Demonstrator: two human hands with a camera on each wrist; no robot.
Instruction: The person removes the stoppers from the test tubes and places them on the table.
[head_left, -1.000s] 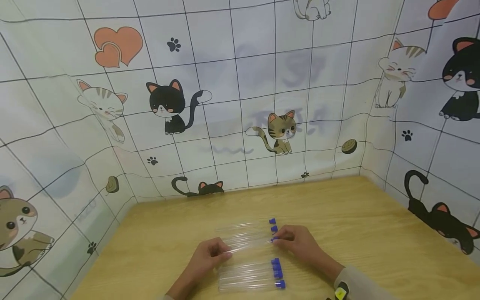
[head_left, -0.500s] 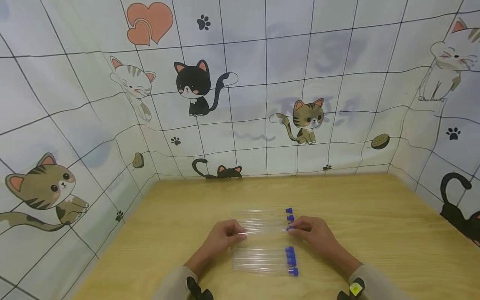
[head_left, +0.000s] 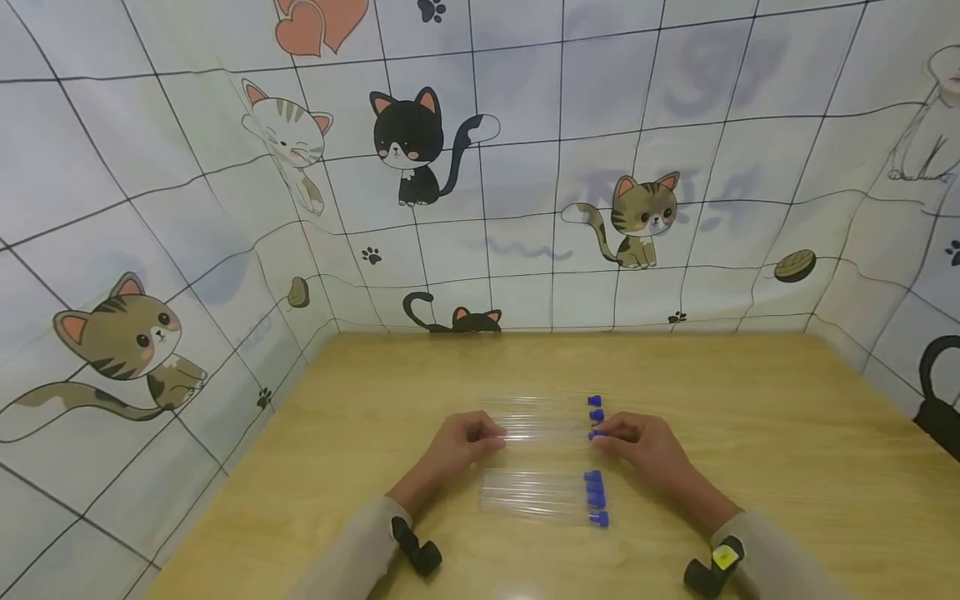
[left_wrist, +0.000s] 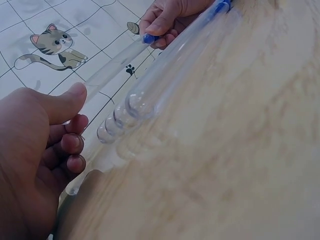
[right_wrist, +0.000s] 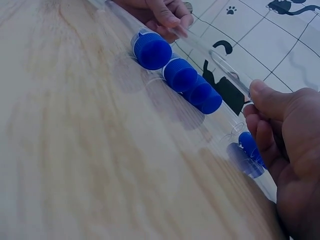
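My left hand (head_left: pixel 465 442) pinches the closed end of a clear test tube (left_wrist: pixel 116 66) between thumb and fingers. At its other end, my right hand (head_left: pixel 643 442) pinches around the blue cap. Seen from the left wrist, the held tube is raised off the table beside the near row. That near row of capped test tubes (head_left: pixel 532 493) lies side by side, blue caps (right_wrist: pixel 181 75) to the right. Just beyond the hands lies a farther group of test tubes (head_left: pixel 534 404), also with blue caps (head_left: pixel 595 401) on the right. Their clear bodies are hard to separate.
The wooden table (head_left: pixel 360 392) carries both groups of tubes near its middle. Behind and at the sides hangs a white gridded sheet (head_left: pixel 517 167) printed with cats. A dark strap with a wrist camera (head_left: pixel 420 550) sits on the left sleeve, and another on the right.
The head view has shifted, bringing more of both forearms into the picture. Both hands keep the same tube pinched at its ends, almost unmoved relative to the two groups.
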